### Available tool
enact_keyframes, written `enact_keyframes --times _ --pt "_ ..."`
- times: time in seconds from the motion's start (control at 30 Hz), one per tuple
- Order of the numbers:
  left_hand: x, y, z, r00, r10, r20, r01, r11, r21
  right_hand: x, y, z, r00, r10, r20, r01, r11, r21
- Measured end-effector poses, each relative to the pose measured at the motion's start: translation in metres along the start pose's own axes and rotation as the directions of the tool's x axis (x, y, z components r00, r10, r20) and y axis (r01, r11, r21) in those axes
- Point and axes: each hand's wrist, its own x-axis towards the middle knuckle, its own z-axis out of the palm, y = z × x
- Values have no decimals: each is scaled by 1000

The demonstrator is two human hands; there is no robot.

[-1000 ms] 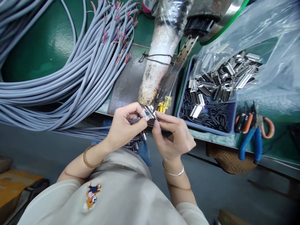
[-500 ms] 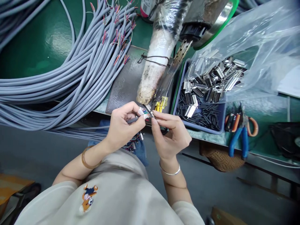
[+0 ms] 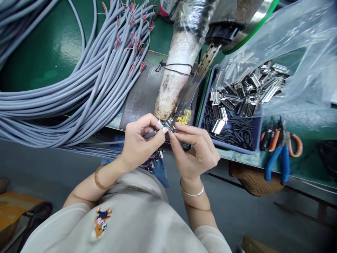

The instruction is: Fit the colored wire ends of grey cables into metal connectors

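My left hand (image 3: 143,137) pinches the end of a grey cable (image 3: 150,134), close to its fanned coloured wires; white wrapping covers the thumb and index fingertips. My right hand (image 3: 193,147) holds a small metal connector (image 3: 172,129) between thumb and fingers, right beside those wires. Just above the connector is the tip of a soldering iron (image 3: 188,92), its perforated metal shaft slanting down from a black collar. A white, plastic-wrapped tube (image 3: 171,77) tied with dark wire ends just above my fingertips. Whether each wire is joined to the connector is too small to tell.
A large bundle of grey cables (image 3: 86,95) with stripped ends covers the bench's left side. On the right, a blue bin (image 3: 259,135) holds metal connectors and black sleeves. Beyond it lie blue-handled cutters (image 3: 283,154) at the edge. Wired connectors (image 3: 155,160) hang over my lap.
The connector has shifted slightly and turned in my right fingers beneath the soldering iron. My left hand keeps its pinch on the cable. The whole view has moved a little.
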Motion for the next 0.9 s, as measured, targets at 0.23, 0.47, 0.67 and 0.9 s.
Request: enact_keyframes --times 0.23,0.47,0.67,0.9 --pt "-1 -8 -1 995 -73 67 82 986 -144 -6 4 -1 999 15 45 -16 1000 19" --pt "-3 -2 3 1000 -9 4 9 1000 -24 2 2 0 1000 0 11 0 1000 -21" --pt "-3 -3 -1 996 -70 48 71 997 -24 -4 3 -1 995 -92 34 94 993 -73" --pt "-5 -2 -1 971 -212 113 225 968 -116 -15 10 -6 991 -128 26 129 988 -83"
